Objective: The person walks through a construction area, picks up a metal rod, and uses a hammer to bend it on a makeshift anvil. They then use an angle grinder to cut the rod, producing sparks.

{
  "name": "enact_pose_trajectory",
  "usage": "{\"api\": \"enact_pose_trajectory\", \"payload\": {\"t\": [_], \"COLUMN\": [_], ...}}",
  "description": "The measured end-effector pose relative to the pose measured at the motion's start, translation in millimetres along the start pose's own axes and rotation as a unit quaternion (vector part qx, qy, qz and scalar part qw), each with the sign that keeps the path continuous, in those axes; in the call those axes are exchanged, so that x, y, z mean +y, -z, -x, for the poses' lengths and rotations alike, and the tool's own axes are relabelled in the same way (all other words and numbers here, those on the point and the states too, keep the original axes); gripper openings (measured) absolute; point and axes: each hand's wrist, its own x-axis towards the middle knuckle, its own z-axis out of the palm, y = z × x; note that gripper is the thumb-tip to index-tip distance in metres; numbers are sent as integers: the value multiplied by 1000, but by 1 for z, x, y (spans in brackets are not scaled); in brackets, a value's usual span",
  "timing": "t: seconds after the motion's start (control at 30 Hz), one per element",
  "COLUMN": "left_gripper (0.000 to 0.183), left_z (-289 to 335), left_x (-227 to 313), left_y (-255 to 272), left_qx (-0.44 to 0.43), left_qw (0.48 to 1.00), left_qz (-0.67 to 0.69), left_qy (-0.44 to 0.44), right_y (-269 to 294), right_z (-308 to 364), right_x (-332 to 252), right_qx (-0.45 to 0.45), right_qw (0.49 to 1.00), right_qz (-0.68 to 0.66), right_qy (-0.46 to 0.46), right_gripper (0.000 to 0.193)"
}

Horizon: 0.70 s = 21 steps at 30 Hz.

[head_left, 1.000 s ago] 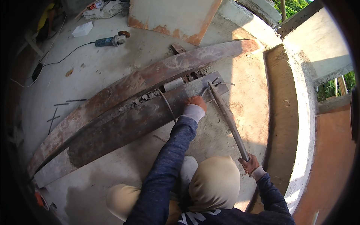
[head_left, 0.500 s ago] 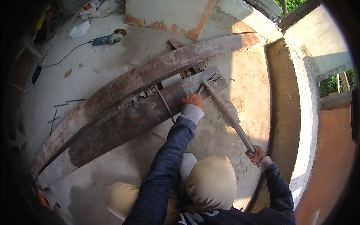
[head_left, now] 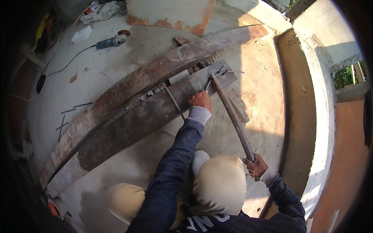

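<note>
My right hand (head_left: 256, 166) is closed around the near end of a long grey metal pipe (head_left: 234, 115). The pipe slants away to the left, its far end by thin dark bar ends near the tip of a long dark board (head_left: 136, 123). My left hand (head_left: 200, 100) is a fist on the board, closed at the lower end of a thin bent metal rod (head_left: 208, 84); the fingers hide most of the grip. Another thin rod (head_left: 173, 99) crosses the board left of that hand. A short grey metal piece (head_left: 178, 77) lies against the board's far edge.
Beyond the board curves a long rusty strip (head_left: 155, 64), with rubble between them. An angle grinder (head_left: 110, 40) with a cord, a white block (head_left: 82, 34) and short dark bars (head_left: 62, 126) lie on the concrete floor. A low curved concrete wall (head_left: 316, 116) stands at the right.
My right hand has swung left with its end of the pipe, which now stands steeper in view. My left hand stays closed at the rod. The whole view has shifted slightly.
</note>
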Motion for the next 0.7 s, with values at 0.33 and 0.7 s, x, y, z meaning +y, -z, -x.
{"api": "enact_pose_trajectory", "payload": {"t": [0.33,0.7], "left_gripper": [74,44], "left_z": [58,58], "left_x": [-2,-43], "left_y": [-31,-36], "left_qx": [-356,-325], "left_qw": [873,857], "left_qz": [327,399], "left_qy": [60,30], "right_y": [-78,-167], "right_z": [-9,-33], "right_x": [15,32], "right_qx": [36,148], "right_qw": [996,981], "right_qz": [-63,-75], "right_qy": [50,99], "right_gripper": [22,25]}}
